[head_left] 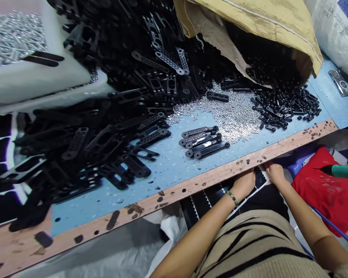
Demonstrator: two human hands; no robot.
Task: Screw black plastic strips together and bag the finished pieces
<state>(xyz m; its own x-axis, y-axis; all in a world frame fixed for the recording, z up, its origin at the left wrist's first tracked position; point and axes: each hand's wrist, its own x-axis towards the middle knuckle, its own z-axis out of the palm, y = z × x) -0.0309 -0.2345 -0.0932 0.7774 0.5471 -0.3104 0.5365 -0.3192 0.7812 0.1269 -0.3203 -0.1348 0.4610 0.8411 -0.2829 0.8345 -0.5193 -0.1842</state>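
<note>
Below the table's front edge, a sheet of black strips on white backing lies over the lap. My left hand rests against this sheet, its fingers hidden under the edge of the table. Beside it, my right hand is closed at the sheet's white border, fingertips out of sight. On the table above the hands sits a small group of assembled black arm-shaped parts, laid side by side. A heap of small silver screws and nuts spreads just behind them.
Loose black plastic parts pile up across the left and back. A yellow sack spills small black pieces. At top left stands a white tub of screws. A green-handled tool juts in near red cloth.
</note>
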